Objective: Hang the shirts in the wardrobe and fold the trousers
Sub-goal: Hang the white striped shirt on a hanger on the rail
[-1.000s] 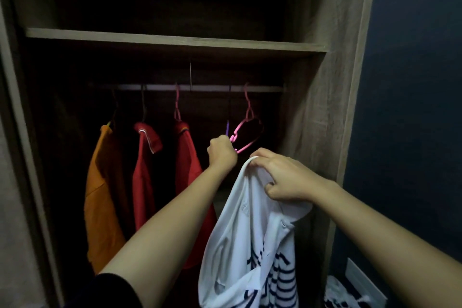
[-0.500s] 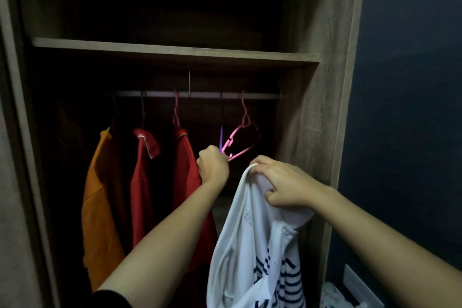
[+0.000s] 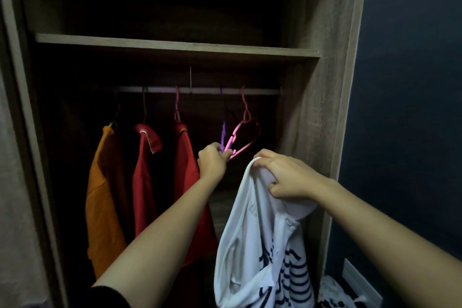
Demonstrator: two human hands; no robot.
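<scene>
While the left hand (image 3: 212,162) reaches into the wardrobe (image 3: 325,107), its fingers are curled tight round the low end of the pink hanger (image 3: 234,136). The purple hanger (image 3: 223,132) is caught in the same grip. Both hangers hook on the rail (image 3: 205,90) near its right end, under the shelf (image 3: 175,46). The right hand (image 3: 287,179) is just beside the left one, not touching it. It is bunched tight on the top of the white shirt (image 3: 255,245). That shirt has dark stripes and hangs down from the hand, in front of the wardrobe's right side. Along the left part of the rail hang an orange shirt (image 3: 105,195), a red shirt (image 3: 143,182) and a second red shirt (image 3: 185,170). More cloth (image 3: 332,292) lies low by the wardrobe's bottom right corner, too dark to tell what it is.
</scene>
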